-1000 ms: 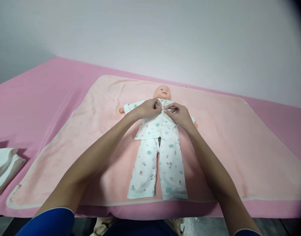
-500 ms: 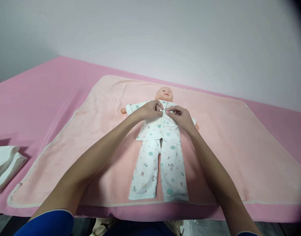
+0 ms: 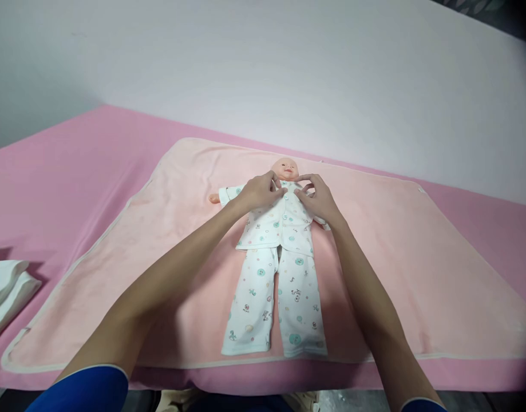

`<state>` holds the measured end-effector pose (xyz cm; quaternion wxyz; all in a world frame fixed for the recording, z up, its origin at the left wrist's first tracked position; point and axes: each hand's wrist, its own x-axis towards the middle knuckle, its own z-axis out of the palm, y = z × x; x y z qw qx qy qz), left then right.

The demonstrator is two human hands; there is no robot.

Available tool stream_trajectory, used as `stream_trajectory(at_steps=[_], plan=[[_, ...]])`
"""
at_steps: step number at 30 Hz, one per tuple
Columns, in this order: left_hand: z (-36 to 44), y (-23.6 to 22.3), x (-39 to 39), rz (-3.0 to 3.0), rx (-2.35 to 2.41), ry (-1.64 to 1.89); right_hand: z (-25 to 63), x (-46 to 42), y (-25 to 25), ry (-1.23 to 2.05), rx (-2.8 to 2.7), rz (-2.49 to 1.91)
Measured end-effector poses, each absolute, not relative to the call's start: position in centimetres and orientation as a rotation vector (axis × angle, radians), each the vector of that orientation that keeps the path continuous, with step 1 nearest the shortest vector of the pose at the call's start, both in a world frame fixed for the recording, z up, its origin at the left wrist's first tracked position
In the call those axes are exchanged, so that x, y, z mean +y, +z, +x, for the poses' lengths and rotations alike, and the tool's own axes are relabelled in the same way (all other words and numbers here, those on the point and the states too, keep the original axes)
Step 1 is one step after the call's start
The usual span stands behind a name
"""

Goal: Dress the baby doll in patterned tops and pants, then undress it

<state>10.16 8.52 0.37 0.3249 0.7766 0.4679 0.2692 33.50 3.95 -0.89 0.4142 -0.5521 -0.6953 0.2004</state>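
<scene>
A baby doll (image 3: 285, 169) lies face up, its head toward the wall, dressed in a white printed shirt (image 3: 271, 226) and matching trousers (image 3: 252, 303). My left hand (image 3: 261, 191) is at the upper chest, thumb and forefinger closed on the shirt's front edge just below the collar. Opposite it, my right hand (image 3: 317, 199) has thumb and forefinger spread apart, with the forefinger close to the doll's chin. Small round buttons run down the shirt front, and one shows below my hands. The doll's arm on the right is mostly covered by my right hand and wrist.
A peach blanket (image 3: 400, 274) lies beneath the doll on a pink padded table (image 3: 52, 171). Folded white cloth (image 3: 9, 292) rests at the left edge. A pale wall (image 3: 263, 74) rises behind the table.
My right hand has let go of the shirt front beside the button and moved up toward the collar, its fingers parting. My left hand stays at the chest. The view has shifted slightly.
</scene>
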Motion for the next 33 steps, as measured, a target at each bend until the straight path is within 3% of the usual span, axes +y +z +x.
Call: stream_trajectory(at_steps=[9,13,33], plan=[[11.1,-1.3,11.3,2.431,1.009,0.973,34.0,6.9,-2.9,0.587,-1.645,-1.322],[11.7,-1.9,11.2,2.279,0.923,1.083,33.4,6.8,-3.6,0.658,-1.51,-1.309],[11.4,-1.6,11.5,1.969,0.993,0.952,34.3,7.1,-2.9,0.916,-1.549,-1.246]])
